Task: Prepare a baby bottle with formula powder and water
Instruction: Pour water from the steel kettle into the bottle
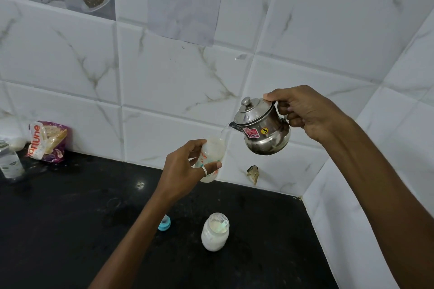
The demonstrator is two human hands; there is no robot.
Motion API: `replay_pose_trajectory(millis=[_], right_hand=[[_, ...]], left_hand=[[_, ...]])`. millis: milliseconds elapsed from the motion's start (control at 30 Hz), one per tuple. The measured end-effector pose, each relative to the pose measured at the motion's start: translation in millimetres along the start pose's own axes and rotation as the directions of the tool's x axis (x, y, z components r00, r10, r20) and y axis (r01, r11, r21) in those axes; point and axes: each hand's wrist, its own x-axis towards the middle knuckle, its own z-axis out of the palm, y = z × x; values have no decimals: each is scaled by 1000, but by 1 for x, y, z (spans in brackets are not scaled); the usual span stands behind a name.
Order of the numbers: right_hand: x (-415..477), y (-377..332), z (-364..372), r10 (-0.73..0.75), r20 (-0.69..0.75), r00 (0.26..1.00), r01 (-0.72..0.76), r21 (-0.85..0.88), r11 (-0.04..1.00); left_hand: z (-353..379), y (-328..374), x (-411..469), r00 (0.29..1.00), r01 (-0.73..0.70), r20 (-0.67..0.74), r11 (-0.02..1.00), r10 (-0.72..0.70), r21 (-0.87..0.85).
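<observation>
Steel kettle point(263, 128) tipped by the gripping right hand point(303, 112); left hand point(185, 166) clasps the raised bottle point(211, 159).

left hand point(185, 166): plain silver ring point(204, 170) | right hand point(307, 112): bare | forearms point(131, 237): bare

Open milky baby bottle point(212, 150) aslant beneath spout of tipped steel kettle point(266, 135)

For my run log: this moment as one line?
step: pouring water | left hand holds baby bottle | right hand tilts steel kettle | counter: second bottle
</observation>
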Motion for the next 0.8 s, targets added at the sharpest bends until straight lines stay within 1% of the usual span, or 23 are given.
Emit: replay_pose_trajectory(millis=[800], right_hand=[[-1,-2,-1,-3,2,1000,3,-23,1000]], left_hand=[[0,2,-1,1000,9,7,1000,-9,-10]])
